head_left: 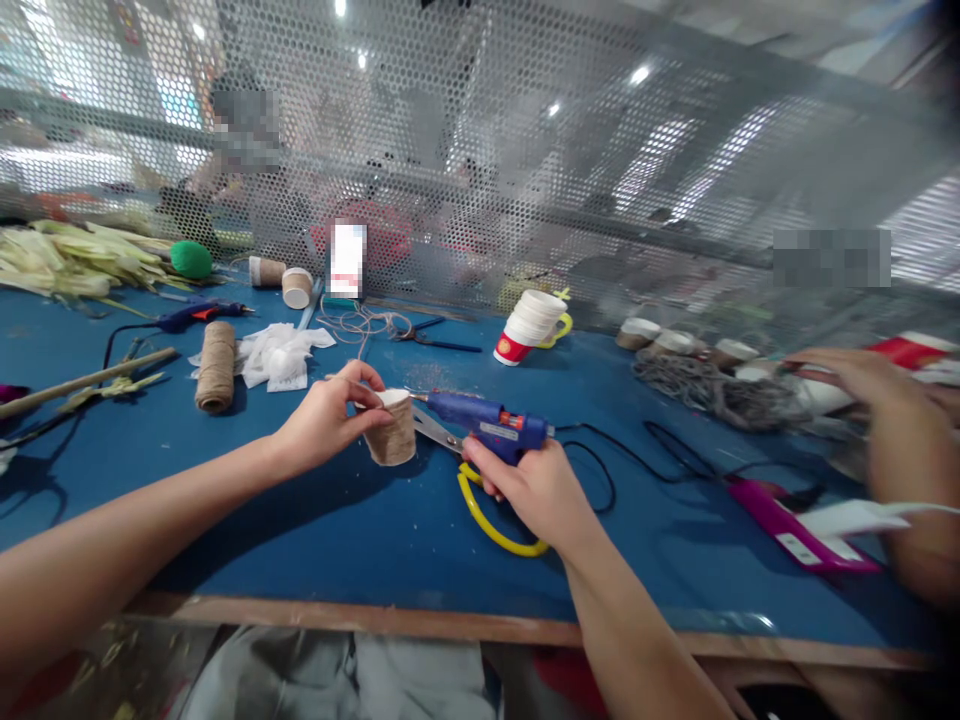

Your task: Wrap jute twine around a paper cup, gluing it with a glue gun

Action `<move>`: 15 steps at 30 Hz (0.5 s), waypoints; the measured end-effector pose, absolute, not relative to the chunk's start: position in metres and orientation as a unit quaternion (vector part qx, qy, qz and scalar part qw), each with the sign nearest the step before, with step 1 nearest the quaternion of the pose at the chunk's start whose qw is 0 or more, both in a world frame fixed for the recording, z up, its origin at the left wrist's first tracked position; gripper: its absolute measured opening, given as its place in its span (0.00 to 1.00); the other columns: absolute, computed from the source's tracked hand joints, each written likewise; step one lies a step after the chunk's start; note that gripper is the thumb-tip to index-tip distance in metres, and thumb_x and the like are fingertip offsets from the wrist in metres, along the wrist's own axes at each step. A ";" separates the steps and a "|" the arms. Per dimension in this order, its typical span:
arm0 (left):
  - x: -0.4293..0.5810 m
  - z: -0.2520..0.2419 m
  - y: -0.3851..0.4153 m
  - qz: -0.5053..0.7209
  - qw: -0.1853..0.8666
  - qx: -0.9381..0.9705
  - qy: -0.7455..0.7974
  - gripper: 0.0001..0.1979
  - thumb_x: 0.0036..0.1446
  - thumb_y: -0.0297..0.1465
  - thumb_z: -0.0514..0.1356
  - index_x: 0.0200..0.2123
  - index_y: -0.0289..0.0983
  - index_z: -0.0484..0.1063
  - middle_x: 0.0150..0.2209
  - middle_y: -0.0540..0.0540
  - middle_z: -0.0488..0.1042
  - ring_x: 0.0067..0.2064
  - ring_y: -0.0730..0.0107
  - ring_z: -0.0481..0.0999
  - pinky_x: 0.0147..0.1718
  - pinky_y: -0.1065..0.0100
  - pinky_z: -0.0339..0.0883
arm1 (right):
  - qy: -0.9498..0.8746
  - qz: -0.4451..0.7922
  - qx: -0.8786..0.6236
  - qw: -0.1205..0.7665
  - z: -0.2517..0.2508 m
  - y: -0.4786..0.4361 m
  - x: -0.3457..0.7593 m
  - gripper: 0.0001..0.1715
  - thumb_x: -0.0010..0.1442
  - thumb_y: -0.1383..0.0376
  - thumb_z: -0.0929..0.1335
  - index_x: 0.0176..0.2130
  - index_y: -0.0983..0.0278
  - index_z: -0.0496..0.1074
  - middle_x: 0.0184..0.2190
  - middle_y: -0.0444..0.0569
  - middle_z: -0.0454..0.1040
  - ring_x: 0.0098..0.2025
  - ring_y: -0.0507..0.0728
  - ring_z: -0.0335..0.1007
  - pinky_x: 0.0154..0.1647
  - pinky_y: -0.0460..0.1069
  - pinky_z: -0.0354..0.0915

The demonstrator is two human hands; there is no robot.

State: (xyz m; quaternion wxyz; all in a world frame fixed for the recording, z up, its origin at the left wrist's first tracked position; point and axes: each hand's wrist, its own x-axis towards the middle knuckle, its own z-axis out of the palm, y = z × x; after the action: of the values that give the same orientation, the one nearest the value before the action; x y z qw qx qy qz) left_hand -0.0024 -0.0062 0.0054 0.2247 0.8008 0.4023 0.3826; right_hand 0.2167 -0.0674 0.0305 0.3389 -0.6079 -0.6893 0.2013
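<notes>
My left hand (337, 415) pinches the rim of a small paper cup (391, 432) wrapped in tan twine, held tilted above the table. A blue hot glue gun (487, 418) is gripped in my right hand (532, 485), its nozzle pointing left at the upper edge of the cup. Whether the nozzle touches the cup, I cannot tell. Below the glue gun lies a pair of scissors with yellow handles (499, 535), partly hidden by my right hand. Its blades reach toward the cup. A strand of twine (364, 345) runs from near my left fingers to the back.
A twine spool (217, 368) and crumpled white material (281, 355) lie left. Stacked paper cups (529, 325) stand behind the glue gun. Another person's arm (900, 430) reaches in at right, near grey cord (697, 380) and a purple power strip (799, 525). A perforated metal screen (480, 150) borders the back.
</notes>
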 end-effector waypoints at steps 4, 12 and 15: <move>-0.003 0.005 -0.006 0.383 0.225 0.800 0.403 0.06 0.51 0.30 0.58 0.24 0.35 0.71 0.37 0.48 0.69 0.33 0.75 0.71 0.35 0.70 0.68 | -0.630 0.331 -0.599 0.367 0.038 -0.050 0.229 0.14 0.50 0.58 0.67 0.25 0.68 0.70 0.13 0.42 0.65 0.16 0.49 0.62 0.19 0.45 0.61; -0.003 0.006 -0.007 0.374 0.227 0.801 0.409 0.07 0.51 0.30 0.57 0.24 0.34 0.71 0.38 0.47 0.69 0.31 0.76 0.71 0.36 0.69 0.67 | -0.537 0.313 -0.689 0.374 0.024 0.036 0.261 0.10 0.49 0.66 0.68 0.19 0.68 0.67 0.14 0.43 0.66 0.15 0.46 0.58 0.15 0.42 0.56; -0.003 0.006 -0.007 0.369 0.225 0.802 0.412 0.08 0.52 0.31 0.57 0.24 0.34 0.71 0.37 0.46 0.69 0.32 0.75 0.71 0.36 0.69 0.66 | -0.543 0.308 -0.699 0.348 0.009 0.054 0.261 0.11 0.50 0.69 0.67 0.19 0.68 0.66 0.16 0.46 0.68 0.16 0.46 0.60 0.17 0.42 0.59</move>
State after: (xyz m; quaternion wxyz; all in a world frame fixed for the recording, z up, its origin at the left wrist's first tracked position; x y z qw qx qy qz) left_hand -0.0027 -0.0074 0.0062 0.2251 0.8024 0.4117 0.3689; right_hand 0.2605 0.0540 0.0092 0.3482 -0.6991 -0.5430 0.3085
